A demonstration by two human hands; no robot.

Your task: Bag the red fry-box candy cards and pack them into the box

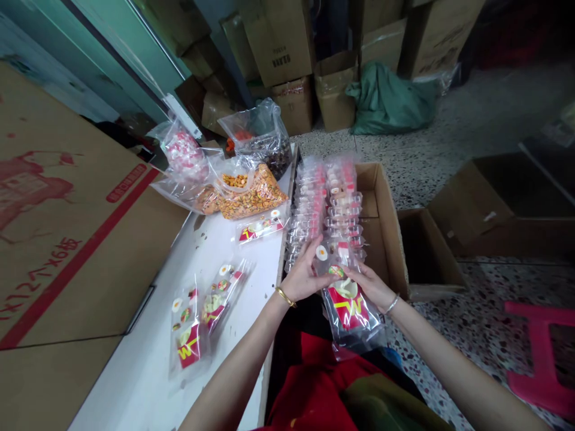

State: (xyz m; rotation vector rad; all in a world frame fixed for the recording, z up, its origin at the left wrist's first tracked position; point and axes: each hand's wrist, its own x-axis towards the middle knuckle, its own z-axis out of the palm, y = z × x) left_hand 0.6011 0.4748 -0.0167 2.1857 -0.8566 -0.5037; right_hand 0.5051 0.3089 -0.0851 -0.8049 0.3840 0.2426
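Note:
Between my two hands is a clear plastic packet (349, 306) with a red and yellow fries-box piece and small food-shaped pieces inside. My left hand (308, 272) has its fingers closed on the packet's left side, a gold bracelet on the wrist. On the other side, my right hand (369, 284) pinches the packet's right edge. Just beyond them, a cardboard box (381, 221) holds rows of similar packets (309, 203) standing on edge. More such packets lie on the white table to the left: a pair (188, 335) near me and a single packet (260, 228) farther off.
On the white table (238, 383) stand open bags of small orange pieces (254, 194), dark pieces (274, 152) and pink-white pieces (184, 149). A large carton (58, 239) rises at left. Cardboard boxes and a green sack (390, 102) line the back. A pink stool (534, 353) is at right.

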